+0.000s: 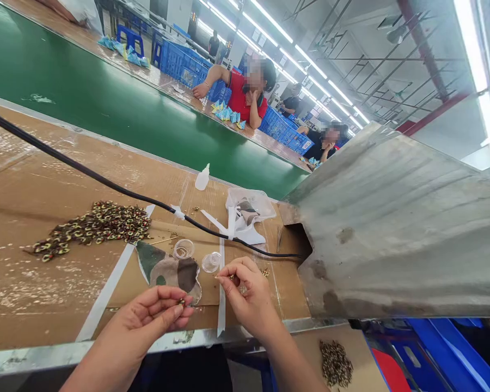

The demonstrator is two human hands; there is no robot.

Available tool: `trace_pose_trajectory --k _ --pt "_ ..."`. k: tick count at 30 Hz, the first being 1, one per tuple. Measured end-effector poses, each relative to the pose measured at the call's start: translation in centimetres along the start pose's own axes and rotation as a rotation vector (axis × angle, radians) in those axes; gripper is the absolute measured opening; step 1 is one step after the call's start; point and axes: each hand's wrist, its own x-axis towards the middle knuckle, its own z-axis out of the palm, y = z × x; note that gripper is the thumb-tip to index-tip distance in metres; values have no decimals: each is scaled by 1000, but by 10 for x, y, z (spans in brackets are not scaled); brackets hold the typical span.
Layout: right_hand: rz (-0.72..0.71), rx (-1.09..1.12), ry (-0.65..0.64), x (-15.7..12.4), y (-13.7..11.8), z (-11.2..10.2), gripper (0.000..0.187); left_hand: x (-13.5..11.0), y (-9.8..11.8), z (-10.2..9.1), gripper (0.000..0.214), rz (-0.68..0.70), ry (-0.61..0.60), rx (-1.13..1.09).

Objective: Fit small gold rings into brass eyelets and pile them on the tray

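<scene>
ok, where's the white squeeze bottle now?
Head view, centre: white squeeze bottle on the cardboard bench at the green belt's edge, just left of the clear tray, beyond the black cable.

**Bright, even light; bowed edges**

From here I see strong light from the ceiling tubes, high above and beyond the grip. The left hand and right hand, each pinching a piece, look sharp, with only faint shadows beneath. Glare sheens the tabletop to their left and the belt beyond. Straight lines bow at the edges, and the upper right burns white.
</scene>
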Motion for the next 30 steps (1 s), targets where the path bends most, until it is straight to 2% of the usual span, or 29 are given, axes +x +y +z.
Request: trace_pose_trajectory --k 5,12,16,22,25,30 --pt "-55 -108 7 6 5 -7 7 6 -3 -3 64 -17 63 -20" --pt "-367 -402 14 29 6 -17 14 29 -30 -19 58 45 37 -48" --pt "-453 -549 -7 39 7 -18 19 22 -21 -14 55 40 50 -66" --pt "-540 -635 -45 44 9 -14 21 8 -6 -6 56 58 44 20" --pt "-551 -676 -78 45 9 -14 15 5 -6 -7 50 83 11 46" --pt "-584 -749 -106 45 6 -15 10 2 -1 -2 53 77 45 33"
